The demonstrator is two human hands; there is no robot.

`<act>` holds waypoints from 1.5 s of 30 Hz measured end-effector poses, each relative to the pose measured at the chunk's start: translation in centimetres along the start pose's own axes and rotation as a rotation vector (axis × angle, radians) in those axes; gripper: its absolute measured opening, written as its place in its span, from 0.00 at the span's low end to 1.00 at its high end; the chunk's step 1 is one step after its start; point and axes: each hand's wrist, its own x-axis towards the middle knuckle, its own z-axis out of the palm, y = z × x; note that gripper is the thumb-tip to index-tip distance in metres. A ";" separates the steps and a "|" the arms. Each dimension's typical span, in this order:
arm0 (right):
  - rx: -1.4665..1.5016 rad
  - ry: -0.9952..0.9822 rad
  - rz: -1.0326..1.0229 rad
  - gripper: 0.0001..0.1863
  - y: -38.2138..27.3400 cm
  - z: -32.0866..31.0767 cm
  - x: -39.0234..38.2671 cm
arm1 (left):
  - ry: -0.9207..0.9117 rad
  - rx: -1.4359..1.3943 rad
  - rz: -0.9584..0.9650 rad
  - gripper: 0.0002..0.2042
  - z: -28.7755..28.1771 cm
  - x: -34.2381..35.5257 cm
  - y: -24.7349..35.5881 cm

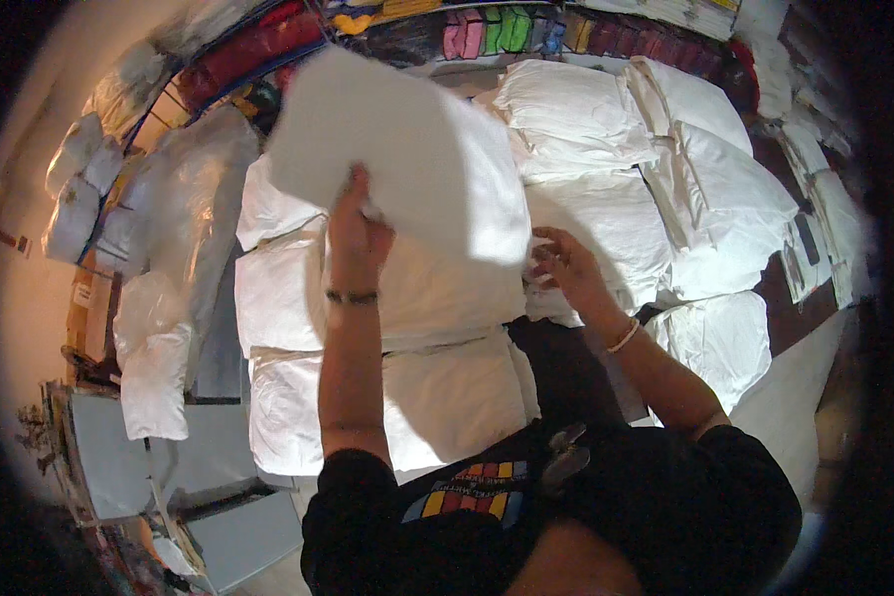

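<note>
At far left, over at nine o'clock, a long pale package is seen wrapped in clear plastic, with one smaller white package in front of it. Moving right, three white bundles are counted down the left edge of the pile, one below another in the view.

And here is the action: one white folded piece is held up over the pile, spread from twelve towards two o'clock of the left hand. That hand is closed on the near edge, the thumb laid along the upper face, the other fingers partly hidden. One dark bracelet is worn on its wrist.

Across to the right hand: the raised piece is found at its ten o'clock, the near right corner just beside the fingertips. The fingers are bent and slightly parted; whether the corner is gripped or merely neared cannot be told. One pale bracelet is worn there.

Farther right, from twelve round to four o'clock of that hand, at least five white bundles can be counted, packed closely together. Beyond, at about one o'clock, white packages are lined along the far right side.
</note>
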 end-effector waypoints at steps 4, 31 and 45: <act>-0.094 0.051 0.113 0.18 0.1 -1.4 -0.4 | -0.186 -0.135 0.314 0.21 1.8 9.9 3.5; -1.165 0.799 0.149 0.12 9.4 -20.4 -22.2 | 0.263 0.588 -0.044 0.33 -12.9 14.6 -11.9; -0.834 1.211 0.521 0.48 11.3 -48.5 -30.7 | -0.969 1.034 -0.472 0.20 10.8 -13.3 -28.6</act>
